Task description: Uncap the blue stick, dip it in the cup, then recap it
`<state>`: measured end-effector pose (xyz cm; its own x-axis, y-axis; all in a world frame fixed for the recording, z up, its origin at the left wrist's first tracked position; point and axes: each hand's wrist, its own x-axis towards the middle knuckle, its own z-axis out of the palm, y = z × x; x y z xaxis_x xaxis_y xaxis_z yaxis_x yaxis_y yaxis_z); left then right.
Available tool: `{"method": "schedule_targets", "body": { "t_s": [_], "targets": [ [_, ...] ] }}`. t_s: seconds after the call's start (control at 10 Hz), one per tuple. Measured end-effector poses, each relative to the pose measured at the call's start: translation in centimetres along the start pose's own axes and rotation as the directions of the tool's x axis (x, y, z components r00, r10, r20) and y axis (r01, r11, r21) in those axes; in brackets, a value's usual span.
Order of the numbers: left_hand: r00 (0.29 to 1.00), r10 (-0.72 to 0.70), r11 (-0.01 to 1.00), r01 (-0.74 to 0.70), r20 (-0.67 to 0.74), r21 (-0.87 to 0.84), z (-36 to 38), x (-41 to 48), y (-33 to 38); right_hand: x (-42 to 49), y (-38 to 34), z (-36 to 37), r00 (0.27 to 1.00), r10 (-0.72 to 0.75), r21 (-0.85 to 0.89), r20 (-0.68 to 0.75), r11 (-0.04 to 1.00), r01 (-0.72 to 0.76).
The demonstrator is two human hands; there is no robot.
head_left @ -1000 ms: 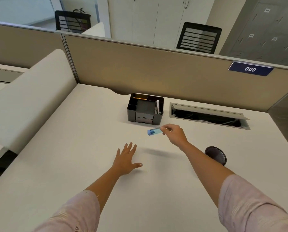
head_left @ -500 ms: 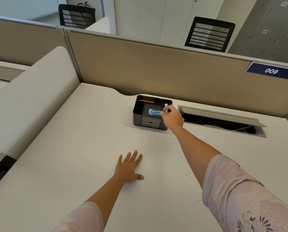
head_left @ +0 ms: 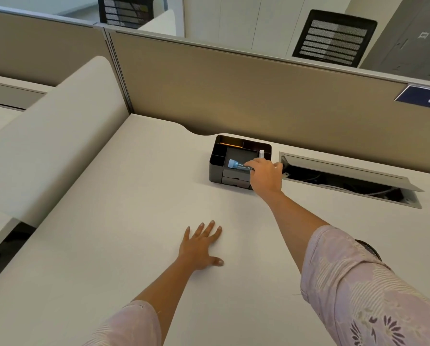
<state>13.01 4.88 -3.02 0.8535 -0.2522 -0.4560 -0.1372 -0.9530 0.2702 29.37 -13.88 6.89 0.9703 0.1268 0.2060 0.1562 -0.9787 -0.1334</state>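
The right hand [head_left: 265, 177] pinches the capped, clear-bodied blue stick [head_left: 239, 165] by one end, holding it flat over the black plastic desk organiser [head_left: 216, 168], apparently to stow it. The left hand [head_left: 200, 247] lies spread, empty, bracing on the white desk [head_left: 109, 233].

Desk [head_left: 124, 221]: pale cream top, curved notch in its far edge at the partition. Resting directly on it: 1 black desk organizer [head_left: 215, 171] near the far edge; 1 left hand [head_left: 200, 247], palm down, fingers spread (well apart from the organizer). Recessed cable hatch [head_left: 346, 182], lid raised, just right of the organizer.
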Motion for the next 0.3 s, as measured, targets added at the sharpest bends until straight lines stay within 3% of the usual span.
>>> {"method": "schedule_targets", "body": {
  "t_s": [0.2,0.3],
  "targets": [
    [1.0,-0.004,1.0,0.004,-0.005,-0.005,-0.1,0.0,0.1,-0.7,0.1,-0.7,0.999,0.022,0.125,0.034,0.992,-0.026],
    [1.0,-0.009,1.0,0.01,-0.01,0.023,-0.5,-0.1,0.3,-0.8,0.1,-2.4,1.0,0.001,0.155,-0.026,0.988,0.003]
  ]
}}
